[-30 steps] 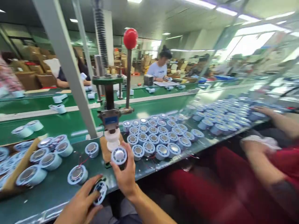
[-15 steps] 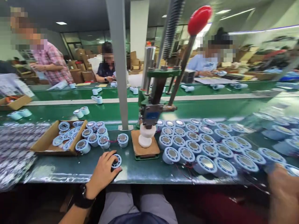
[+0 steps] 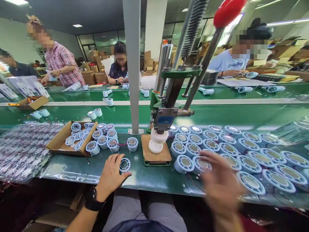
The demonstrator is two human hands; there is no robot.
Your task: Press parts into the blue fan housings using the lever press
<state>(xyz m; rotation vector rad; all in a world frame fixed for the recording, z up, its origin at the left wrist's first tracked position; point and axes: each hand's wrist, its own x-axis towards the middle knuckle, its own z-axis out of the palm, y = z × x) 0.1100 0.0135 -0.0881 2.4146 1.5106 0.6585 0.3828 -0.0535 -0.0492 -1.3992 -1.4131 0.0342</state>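
Note:
My left hand [image 3: 113,172] is curled round a light-blue slotted plastic ring [image 3: 129,165] lying on the green bench, thumb and fingers at its edge. Smeared by motion, my right hand [image 3: 218,180] hovers at the front of a large group of round blue housings [image 3: 184,163] with silver discs in their tops; whether it holds anything is unclear. Between the hands stands a green hand press [image 3: 166,116] with a red-knobbed lever [image 3: 228,14]. Two white round blocks [image 3: 155,146] sit under its ram on a brown base pad [image 3: 148,156].
A cardboard box [image 3: 55,148] of loose blue rings stands left, with several housings [image 3: 92,148] beside it. Farther left lie bagged parts [image 3: 26,151]. A grey post [image 3: 132,64] rises behind the bench. Co-workers sit or stand across the green conveyor [image 3: 116,112].
My right hand has swept left from the far right end of the housings toward the press. The view has turned slightly left. My left hand stays at the ring.

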